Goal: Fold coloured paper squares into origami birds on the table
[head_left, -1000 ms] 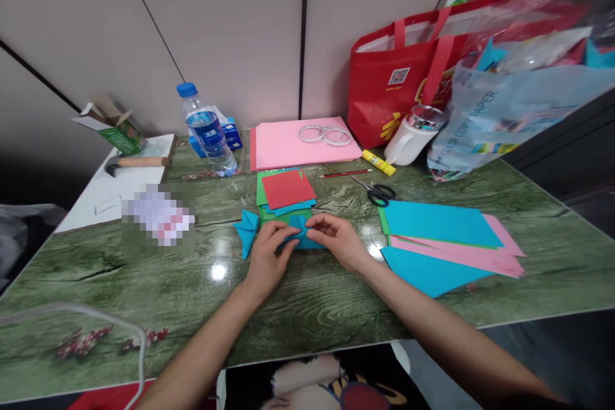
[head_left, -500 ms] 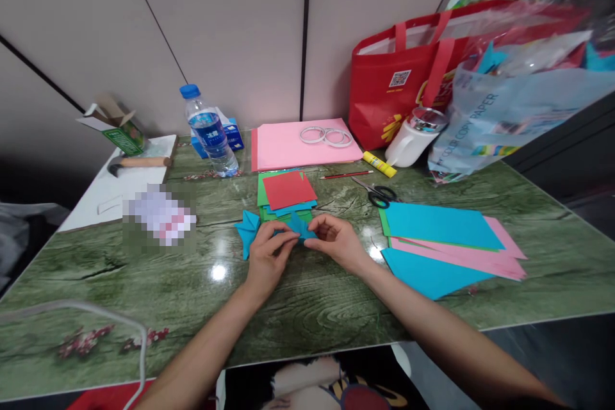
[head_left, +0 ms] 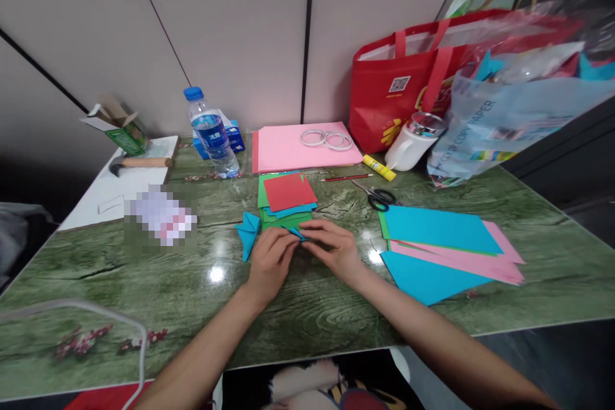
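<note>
Between my two hands is a small folded piece of blue paper (head_left: 296, 233), mostly covered by the fingers. My left hand (head_left: 273, 256) pinches its left side. My right hand (head_left: 336, 250) is closed on its right side, thumb below and fingers above. Just left of my left hand lies a folded blue paper piece (head_left: 248, 235) with pointed ends. Right behind the hands sits a stack of square papers in green and blue, with a red square (head_left: 290, 191) on top.
Blue, green and pink sheets (head_left: 444, 229) lie at the right, near black-handled scissors (head_left: 381, 198). Behind are a pencil (head_left: 346, 177), a glue stick (head_left: 379, 167), a white mug (head_left: 414, 143), tape rolls (head_left: 313, 138) on pink paper and a water bottle (head_left: 214, 134). A hammer (head_left: 139, 164) lies left.
The blue paper between my hands was spread with a point standing up; now it shows as a narrow strip. The right fingers have closed over it.
</note>
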Available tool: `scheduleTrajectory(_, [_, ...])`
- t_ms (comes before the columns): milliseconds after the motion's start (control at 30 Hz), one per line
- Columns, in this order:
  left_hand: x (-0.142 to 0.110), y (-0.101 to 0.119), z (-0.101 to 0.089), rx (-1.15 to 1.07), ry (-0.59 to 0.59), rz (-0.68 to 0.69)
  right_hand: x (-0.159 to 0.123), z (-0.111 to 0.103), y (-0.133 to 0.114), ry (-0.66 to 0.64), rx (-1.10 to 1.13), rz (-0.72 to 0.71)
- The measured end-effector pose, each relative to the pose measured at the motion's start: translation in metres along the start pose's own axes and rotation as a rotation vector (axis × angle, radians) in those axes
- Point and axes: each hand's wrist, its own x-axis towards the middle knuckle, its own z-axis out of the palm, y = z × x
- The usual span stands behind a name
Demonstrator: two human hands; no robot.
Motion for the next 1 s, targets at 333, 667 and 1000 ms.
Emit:
scheduleTrajectory(333, [0.000, -0.003, -0.002, 0.009, 0.008, -0.003, -0.002, 0.002, 0.005, 0.062, -0.043, 0.005])
scheduleTrajectory(667, [0.000, -0.001, -0.002, 0.020, 0.071, -0.012, 0.002, -0.002, -0.008, 0.081, 0.024, 0.030])
scheduleTrajectory(1000, [0.001, 0.001, -0.001, -0.046, -0.001, 0.029, 0.002, -0.002, -0.007, 0.058, 0.016, -0.015])
